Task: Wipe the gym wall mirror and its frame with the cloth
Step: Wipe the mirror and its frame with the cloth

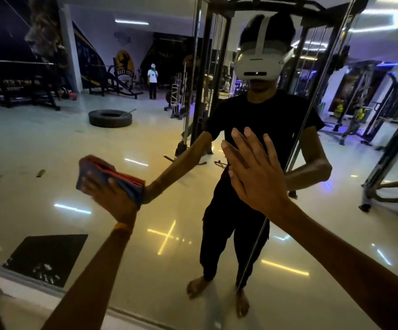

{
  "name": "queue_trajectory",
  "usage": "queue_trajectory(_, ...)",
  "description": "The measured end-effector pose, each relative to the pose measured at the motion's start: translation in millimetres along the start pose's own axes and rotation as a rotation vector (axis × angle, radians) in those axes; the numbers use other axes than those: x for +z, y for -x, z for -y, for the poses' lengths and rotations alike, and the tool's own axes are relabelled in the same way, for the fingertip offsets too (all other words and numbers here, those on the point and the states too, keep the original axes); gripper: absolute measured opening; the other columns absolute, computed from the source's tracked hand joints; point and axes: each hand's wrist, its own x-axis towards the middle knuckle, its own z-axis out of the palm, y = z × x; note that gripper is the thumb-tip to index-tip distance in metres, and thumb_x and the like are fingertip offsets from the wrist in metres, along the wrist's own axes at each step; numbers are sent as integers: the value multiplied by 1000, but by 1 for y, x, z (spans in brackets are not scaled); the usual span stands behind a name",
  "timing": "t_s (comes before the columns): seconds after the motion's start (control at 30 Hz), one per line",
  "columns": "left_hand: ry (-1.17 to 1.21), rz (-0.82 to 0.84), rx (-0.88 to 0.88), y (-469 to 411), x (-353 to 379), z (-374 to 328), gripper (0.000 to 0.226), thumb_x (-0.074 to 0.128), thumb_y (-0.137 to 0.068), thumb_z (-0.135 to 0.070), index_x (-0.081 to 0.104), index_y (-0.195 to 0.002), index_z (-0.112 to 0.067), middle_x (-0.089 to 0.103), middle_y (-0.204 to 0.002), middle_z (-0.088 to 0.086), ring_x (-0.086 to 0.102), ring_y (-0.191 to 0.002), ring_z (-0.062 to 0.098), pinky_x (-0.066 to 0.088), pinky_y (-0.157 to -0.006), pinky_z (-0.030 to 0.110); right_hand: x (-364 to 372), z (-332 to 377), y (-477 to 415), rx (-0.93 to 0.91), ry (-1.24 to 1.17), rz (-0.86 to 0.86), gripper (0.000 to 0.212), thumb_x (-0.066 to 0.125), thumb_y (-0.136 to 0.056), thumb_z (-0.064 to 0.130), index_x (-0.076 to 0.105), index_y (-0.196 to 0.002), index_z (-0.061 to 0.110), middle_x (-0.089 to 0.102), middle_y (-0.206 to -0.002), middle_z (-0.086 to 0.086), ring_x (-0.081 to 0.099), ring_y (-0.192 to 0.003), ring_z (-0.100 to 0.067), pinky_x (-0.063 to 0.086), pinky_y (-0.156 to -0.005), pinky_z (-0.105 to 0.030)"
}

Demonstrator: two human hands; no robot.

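The frame [26, 285] shows as a pale strip along the lower left edge of the mirror [50, 144], and the picture border cuts it off on the left.

The left forearm rises from the bottom edge with an orange band [121, 226] at the wrist. The left hand [112, 194] lies flat on the cloth [102, 169], fingers straight and spread, pressing it against the glass at about waist height of the reflected figure. The cloth is a folded red and blue wad. Motion blur smears it and the fingertips, so its edge and its own reflection are hard to tell apart. The palm is hidden from view.

The right arm comes in from the lower right corner, cut off above the elbow. The right hand [255, 172] is held upright with its back to the camera, fingers straight and slightly apart, holding nothing. It covers its own reflection, and whether the palm actually touches the glass cannot be told.

Just right of it, a thin metal seam [295, 151] runs slanting down the mirror.
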Motion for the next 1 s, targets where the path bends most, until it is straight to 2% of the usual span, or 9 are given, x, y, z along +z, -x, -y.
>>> queue_trajectory(0.1, 33, -78, -281, 4, 0, -10, 63, 21, -114, -40, 8, -163, -3, 7, -171, 19, 4, -159, 39, -22, -119, 20, -3, 6, 0, 26, -25, -13, 60, 35, -108, 37, 28, -163, 15, 20, -170, -14, 15, -158, -35, 14, -126, -57)
queue_trajectory(0.2, 48, 20, 22, 75, 10, -64, 69, 31, -109, -44, 13, -163, -6, 7, -171, 20, -5, -158, 33, -4, -129, 48, -1, 15, 0, 29, -37, -10, 59, 30, -108, 38, 28, -163, 16, 21, -170, -15, 16, -158, -36, 16, -125, -59)
queue_trajectory(0.33, 64, 129, 282, 121, 33, -102, 68, 25, -110, -48, 8, -164, -11, 3, -172, 14, -10, -158, 28, -8, -129, 45, 7, 26, 5, 30, -50, 1, 59, 34, -107, 38, 29, -163, 16, 21, -170, -15, 16, -157, -36, 14, -126, -58)
queue_trajectory(0.43, 15, 94, 358, 81, 18, -46, 68, 22, -111, -47, 13, -163, -5, 9, -171, 22, -5, -159, 30, -6, -129, 44, 11, 29, 6, 38, -52, -16, 59, 37, -107, 37, 30, -162, 16, 22, -169, -15, 17, -157, -37, 14, -126, -57)
queue_trajectory(0.5, -5, 68, 238, 43, -1, 13, 68, 23, -111, -47, 13, -164, -5, 9, -171, 22, 1, -159, 34, -1, -130, 49, 11, 31, 6, 45, -66, -28, 59, 38, -107, 36, 31, -162, 16, 23, -169, -16, 18, -156, -37, 14, -126, -57)
queue_trajectory(0.57, 81, 24, -92, 13, -13, 47, 71, 22, -108, -47, 11, -164, -5, 7, -171, 22, 4, -159, 39, 2, -130, 51, 12, 30, 8, 48, -68, -21, 59, 39, -107, 37, 31, -162, 15, 22, -169, -16, 16, -157, -37, 13, -126, -57)
queue_trajectory(0.67, 85, -28, -321, 16, -9, 24, 66, 23, -110, -39, 16, -162, 1, 10, -169, 26, 6, -157, 46, -20, -125, 30, 12, 34, 10, 82, -79, -13, 59, 38, -108, 38, 30, -162, 16, 21, -169, -17, 14, -157, -38, 14, -126, -59)
queue_trajectory(0.87, 33, 152, 382, 118, 29, -63, 66, 20, -111, -51, 3, -164, -15, 2, -171, 14, -6, -158, 31, -2, -129, 50, 21, 43, 12, 90, -64, 5, 60, 41, -108, 39, 29, -163, 18, 23, -168, -19, 13, -156, -40, 14, -125, -61)
queue_trajectory(1.0, 36, 112, 350, 73, 8, 21, 65, 17, -111, -52, 6, -164, -16, 7, -170, 20, 4, -158, 39, -5, -129, 42, 27, 41, 13, 89, -59, -13, 62, 50, -105, 38, 33, -161, 18, 25, -167, -19, 15, -155, -40, 14, -125, -60)
